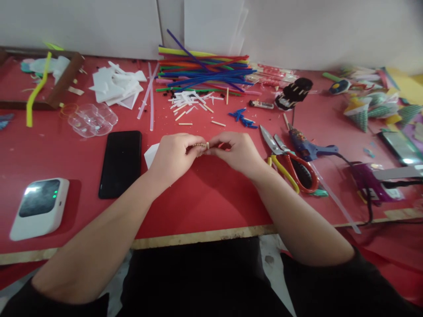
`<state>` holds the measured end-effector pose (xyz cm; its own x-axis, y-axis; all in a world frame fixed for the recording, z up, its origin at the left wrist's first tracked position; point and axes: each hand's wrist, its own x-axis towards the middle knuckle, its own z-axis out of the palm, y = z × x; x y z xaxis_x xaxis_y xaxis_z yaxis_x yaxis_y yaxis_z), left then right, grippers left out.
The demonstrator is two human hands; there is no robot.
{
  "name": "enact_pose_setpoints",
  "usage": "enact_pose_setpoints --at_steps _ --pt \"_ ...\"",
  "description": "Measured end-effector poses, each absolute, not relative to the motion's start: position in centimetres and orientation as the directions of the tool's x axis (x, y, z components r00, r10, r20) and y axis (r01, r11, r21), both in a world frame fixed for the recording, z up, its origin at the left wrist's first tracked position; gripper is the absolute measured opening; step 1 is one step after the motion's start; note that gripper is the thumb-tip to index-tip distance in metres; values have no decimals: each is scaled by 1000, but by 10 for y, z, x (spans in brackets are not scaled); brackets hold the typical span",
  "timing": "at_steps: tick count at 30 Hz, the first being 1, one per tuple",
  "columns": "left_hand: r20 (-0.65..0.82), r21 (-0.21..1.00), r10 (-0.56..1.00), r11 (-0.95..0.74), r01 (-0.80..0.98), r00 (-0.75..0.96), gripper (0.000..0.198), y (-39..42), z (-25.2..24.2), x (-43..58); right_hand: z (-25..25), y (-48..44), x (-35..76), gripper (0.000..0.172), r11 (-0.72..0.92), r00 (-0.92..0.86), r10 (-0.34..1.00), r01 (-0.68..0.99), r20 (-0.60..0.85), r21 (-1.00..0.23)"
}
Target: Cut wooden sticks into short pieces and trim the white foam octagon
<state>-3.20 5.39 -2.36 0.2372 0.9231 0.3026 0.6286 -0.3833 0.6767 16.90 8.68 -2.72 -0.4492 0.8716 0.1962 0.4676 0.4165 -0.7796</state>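
Observation:
My left hand (pixel 174 155) and my right hand (pixel 237 149) meet over the middle of the red table (pixel 205 198). Both pinch a small bundle of short wooden sticks (pixel 201 145) held level between the fingertips. A pale band wraps the bundle near its right end. Something small and red shows under my right fingers. A white paper scrap (pixel 151 155) lies just left of my left hand.
A black phone (pixel 120 163) and a white device (pixel 39 208) lie at the left. Scissors (pixel 287 163) and a blue glue gun (pixel 309 147) lie at the right. Colored straws (pixel 205 68), cut stick pieces (pixel 191 103) and white foam scraps (pixel 115 86) fill the back.

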Motion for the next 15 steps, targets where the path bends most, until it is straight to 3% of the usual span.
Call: enact_pose_setpoints --at_steps 8,15 --pt "308 662 921 -386 642 237 14 54 -24 -32 -34 90 168 13 577 -547 791 517 274 -632" --pt "294 669 927 -372 643 230 13 55 -23 -31 -34 88 166 20 545 -543 807 534 231 -647"
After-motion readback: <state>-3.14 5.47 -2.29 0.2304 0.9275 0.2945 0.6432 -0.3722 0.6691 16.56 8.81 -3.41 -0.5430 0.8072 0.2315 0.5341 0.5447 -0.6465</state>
